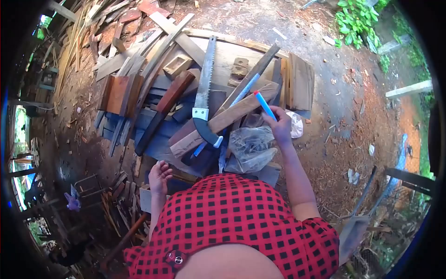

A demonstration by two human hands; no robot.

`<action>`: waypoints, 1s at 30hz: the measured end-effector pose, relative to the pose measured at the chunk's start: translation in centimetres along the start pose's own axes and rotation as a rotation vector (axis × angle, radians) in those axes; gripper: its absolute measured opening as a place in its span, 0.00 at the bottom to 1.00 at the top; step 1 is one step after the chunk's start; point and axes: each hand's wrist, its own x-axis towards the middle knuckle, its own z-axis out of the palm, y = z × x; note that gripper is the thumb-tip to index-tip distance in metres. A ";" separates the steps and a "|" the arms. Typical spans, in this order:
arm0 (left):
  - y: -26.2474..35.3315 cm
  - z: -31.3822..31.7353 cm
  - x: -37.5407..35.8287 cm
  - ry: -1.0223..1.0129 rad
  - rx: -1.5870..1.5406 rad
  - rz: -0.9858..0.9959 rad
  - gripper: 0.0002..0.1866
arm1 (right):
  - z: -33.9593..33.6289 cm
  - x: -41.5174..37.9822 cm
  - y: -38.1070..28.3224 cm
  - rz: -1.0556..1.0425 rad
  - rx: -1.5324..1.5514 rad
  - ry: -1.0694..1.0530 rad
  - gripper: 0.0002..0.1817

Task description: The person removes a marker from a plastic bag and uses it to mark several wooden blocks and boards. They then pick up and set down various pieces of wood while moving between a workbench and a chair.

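Observation:
My right hand (pixel 279 124) pinches a slim light-blue marker (pixel 265 106) with a red end, tilted up and to the left. Just left of that hand lies a crumpled clear plastic bag (pixel 251 148). Loosely curled, my left hand (pixel 160 176) hangs low beside the work surface, with nothing visible in it. A handsaw (pixel 204 79) with a dark curved handle rests in the middle, its toothed blade pointing away from me. Under its handle runs a wooden board (pixel 232 117), set diagonally. Left of the saw is a reddish-brown length of wood (pixel 175 90) with a dark lower part.
Reddish wooden blocks (pixel 118 95) stand at the left of the pile, and upright boards (pixel 301 83) at its right. A hollow wooden block (pixel 177 65) sits near the back. Wood scraps (pixel 93 42) cover the ground beyond. A shovel (pixel 353 237) is at the lower right.

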 end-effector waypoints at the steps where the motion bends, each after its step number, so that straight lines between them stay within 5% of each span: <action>1: 0.0 0.4 -0.2 -0.039 0.071 0.033 0.18 | -0.3 -0.3 0.4 -0.001 -0.003 -0.008 0.12; 3: 0.1 1.4 -0.8 -0.082 0.078 0.040 0.16 | -1.9 -1.4 1.7 0.168 -0.128 -0.076 0.12; 7: 0.6 3.3 -1.4 -0.178 0.215 0.109 0.13 | -3.6 -3.9 5.8 -0.001 -0.193 0.118 0.10; 8: 0.8 3.6 -1.5 -0.184 0.252 0.129 0.13 | -3.9 -4.3 6.5 0.245 0.052 0.044 0.11; 11: 1.4 4.2 -1.5 -0.220 0.295 0.155 0.12 | -4.1 -5.5 7.0 0.540 0.225 0.036 0.13; 18: 2.2 4.4 -0.7 -0.249 0.303 0.223 0.12 | -2.5 -5.9 6.8 0.532 0.327 0.043 0.12; 30: -0.3 0.4 1.1 -0.156 0.242 0.131 0.11 | -1.4 -2.4 -16.9 0.377 0.451 -0.514 0.13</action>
